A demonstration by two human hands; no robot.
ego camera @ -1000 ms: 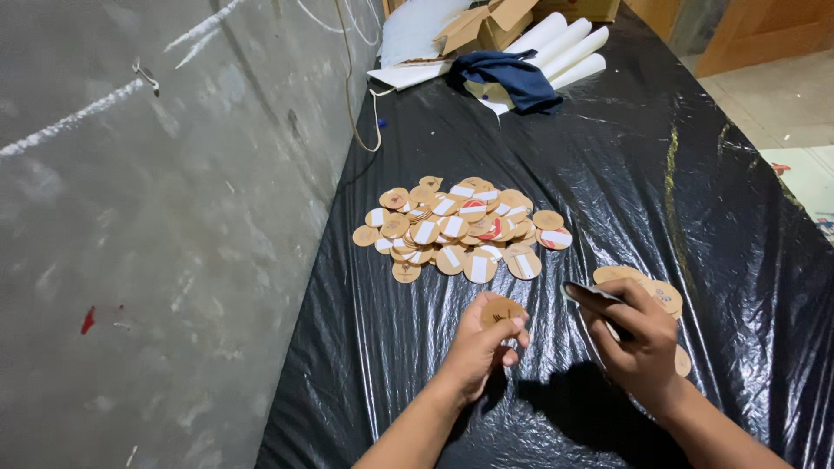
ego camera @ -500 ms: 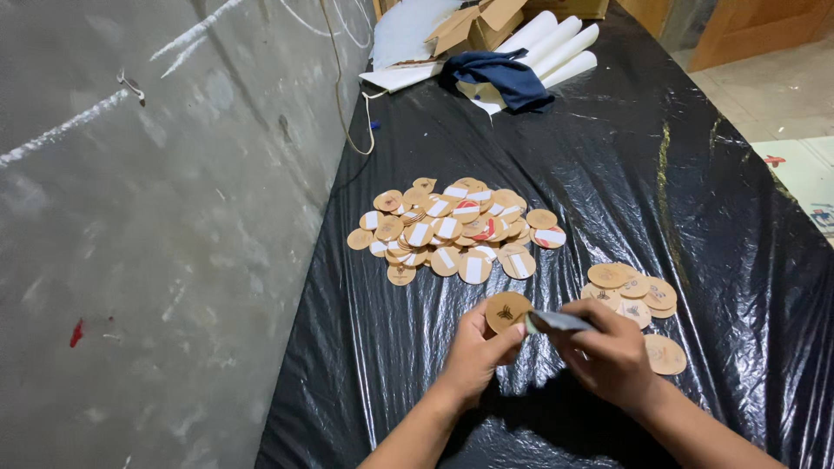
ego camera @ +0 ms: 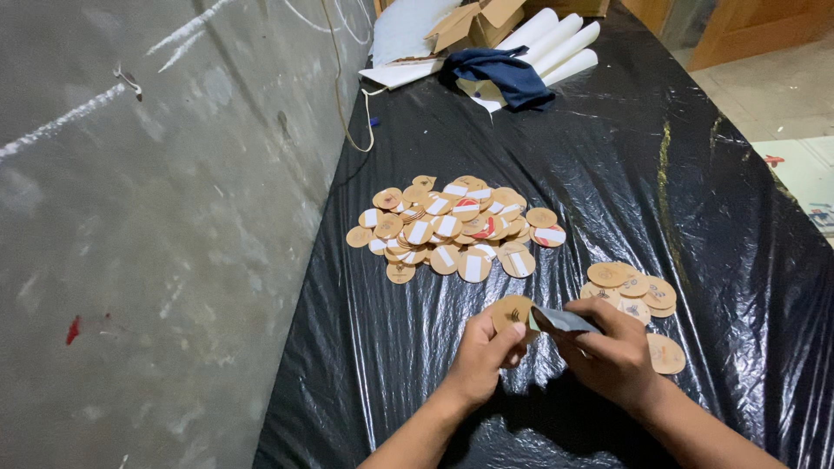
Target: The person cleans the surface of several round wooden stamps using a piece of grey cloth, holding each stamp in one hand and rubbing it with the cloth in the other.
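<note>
The left hand [ego camera: 488, 352] pinches a round brown disc [ego camera: 512, 311] between thumb and fingertips, holding it up just above the worktop [ego camera: 608, 174] near its near edge. The right hand [ego camera: 612, 352] is closed around a thin grey strip [ego camera: 560, 320], whose tip points left and meets the right rim of the disc. Both forearms come in from the near edge, and the hands sit close together, almost touching. The worktop is covered with wrinkled, shiny black plastic sheet. Just beyond the right hand, toward the right edge, lies a small pile [ego camera: 632, 287] of plain brown discs, overlapping one another, with one more single disc [ego camera: 666, 353] lying apart beside the right wrist. Farther off, toward the middle of the worktop and nearer its left edge, a big heap [ego camera: 452, 230] of the same discs is spread out; many of these show a white stripe across the face, and a few show red. At the far end of the worktop lie white rolls [ego camera: 556, 39], a dark blue cloth [ego camera: 504, 69] draped against them, an open cardboard box [ego camera: 473, 22] and a white sheet [ego camera: 404, 35]. A thin cord [ego camera: 343, 113] hangs down along the grey wall [ego camera: 156, 217] by the left edge.
</note>
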